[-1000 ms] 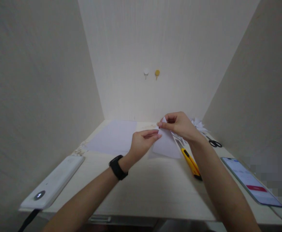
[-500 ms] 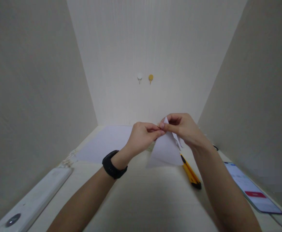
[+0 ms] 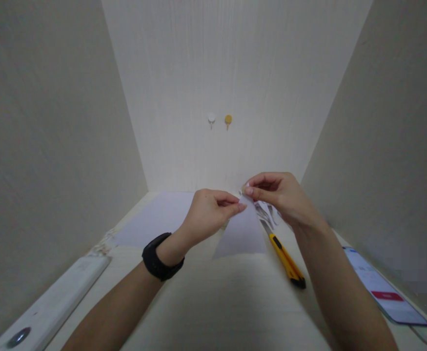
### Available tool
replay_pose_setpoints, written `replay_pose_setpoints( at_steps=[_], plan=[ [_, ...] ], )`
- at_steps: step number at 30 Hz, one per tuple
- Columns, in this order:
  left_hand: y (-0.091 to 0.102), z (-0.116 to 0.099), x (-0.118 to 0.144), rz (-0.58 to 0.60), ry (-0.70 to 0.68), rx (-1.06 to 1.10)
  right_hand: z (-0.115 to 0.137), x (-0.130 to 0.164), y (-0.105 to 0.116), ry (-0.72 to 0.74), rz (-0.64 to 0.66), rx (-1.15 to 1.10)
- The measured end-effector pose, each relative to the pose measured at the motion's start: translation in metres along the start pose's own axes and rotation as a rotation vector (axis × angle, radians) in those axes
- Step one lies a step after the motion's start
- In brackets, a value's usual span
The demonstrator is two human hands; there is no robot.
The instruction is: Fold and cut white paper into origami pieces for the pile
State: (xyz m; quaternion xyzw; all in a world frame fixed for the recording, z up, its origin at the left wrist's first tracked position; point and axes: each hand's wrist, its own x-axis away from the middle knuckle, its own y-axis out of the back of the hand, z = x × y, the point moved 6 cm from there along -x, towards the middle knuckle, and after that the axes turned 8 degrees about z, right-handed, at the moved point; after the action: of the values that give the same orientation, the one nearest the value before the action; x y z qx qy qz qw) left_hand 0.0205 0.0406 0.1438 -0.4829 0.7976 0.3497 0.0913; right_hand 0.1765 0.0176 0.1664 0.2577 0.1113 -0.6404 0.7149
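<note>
Half a second ago my two hands met right at the tip of the folded paper; now my left hand [image 3: 209, 214] has dropped a little toward the lower left, and its thumb and forefinger pinch the left slanting edge just under the tip. My right hand [image 3: 279, 195] sits where it was, just right of the frame's centre, thumb and forefinger closed on the very top corner. The small point that stuck up above my right fingers is now nearly hidden under them. To me that reads as the crease being run down from the tip, with the fold pressed rather than opened.

The folded white paper [image 3: 240, 234] is a narrow triangle, tip up between my fingertips, wide base down near the middle of the frame, resting on or just above the pale desk [image 3: 220, 302]; I cannot tell which. Its face looks flat and smooth, faintly bluish in shadow.

Just right of it lies a yellow utility knife [image 3: 284, 256], with some cut paper scraps [image 3: 266, 212] behind it under my right hand. A flat white sheet [image 3: 158, 217] lies at middle left, a smartphone [image 3: 383, 287] with a lit screen at lower right, a white device [image 3: 48, 307] at lower left, and a black watch [image 3: 158, 256] on my left wrist
</note>
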Motion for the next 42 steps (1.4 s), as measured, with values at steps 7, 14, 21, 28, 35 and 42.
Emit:
replay_pose_setpoints(
  at_steps=[7, 14, 21, 28, 35, 42],
  plan=[
    [0.0003, -0.0008, 0.0007, -0.012, 0.0, 0.024, 0.0034, 0.002, 0.0032, 0.016, -0.043, 0.035],
    [-0.001, 0.0037, -0.0006, 0.004, 0.048, 0.096, 0.0053, 0.0017, 0.0023, 0.015, -0.042, 0.044],
    [-0.0016, 0.0035, -0.0002, 0.034, 0.056, 0.136, 0.003, 0.002, 0.0041, -0.001, -0.044, 0.018],
    [-0.0026, 0.0043, 0.0002, 0.032, 0.079, 0.151, -0.0012, 0.0017, 0.0056, -0.039, -0.028, -0.002],
    [-0.0014, 0.0006, 0.0013, 0.058, 0.107, 0.102, 0.0022, 0.0013, 0.0039, -0.016, -0.067, -0.027],
    [-0.0033, -0.0027, 0.0036, 0.093, 0.151, 0.081, -0.0003, 0.0015, 0.0051, -0.049, -0.126, -0.101]
  ],
)
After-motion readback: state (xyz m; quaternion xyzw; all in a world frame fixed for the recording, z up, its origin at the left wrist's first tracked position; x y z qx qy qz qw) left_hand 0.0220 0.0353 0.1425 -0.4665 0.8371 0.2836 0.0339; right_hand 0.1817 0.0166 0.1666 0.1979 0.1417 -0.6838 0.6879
